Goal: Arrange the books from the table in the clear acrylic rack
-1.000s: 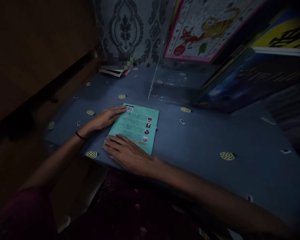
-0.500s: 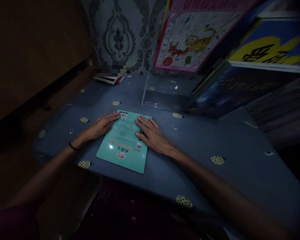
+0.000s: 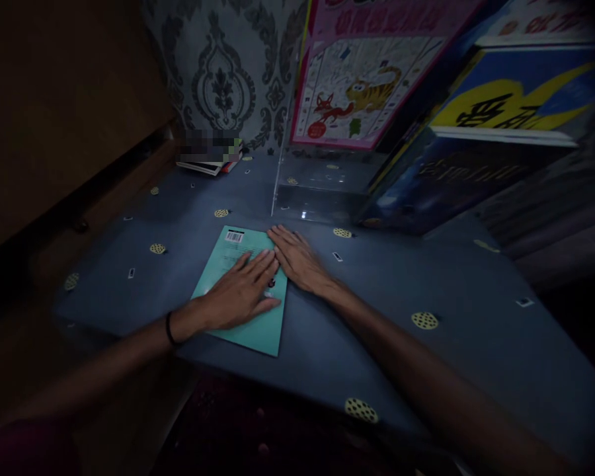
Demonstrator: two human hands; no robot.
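A turquoise book (image 3: 255,337) lies flat near the front edge of the table, its barcode at the far left corner. My left hand (image 3: 240,291) rests palm down across the middle of the cover, fingers stretched toward the right edge, hiding much of the print. A dark band circles the left wrist. Along the book's far right edge lies my right hand (image 3: 300,261), flat with its fingers extended, partly on the book and partly over the cloth. The fingertips of both hands come close together.
A blue tablecloth (image 3: 377,317) with yellow pineapple prints covers the table. At the back right, a clear acrylic stand (image 3: 307,198) holds a pink picture book (image 3: 347,86) and other books (image 3: 506,106). A small stack of books (image 3: 208,162) lies at the back left by the patterned wall.
My left hand has moved right, from the book's left edge onto the middle of its cover. My right hand has shifted outward to the far right edge. The view has tilted slightly.
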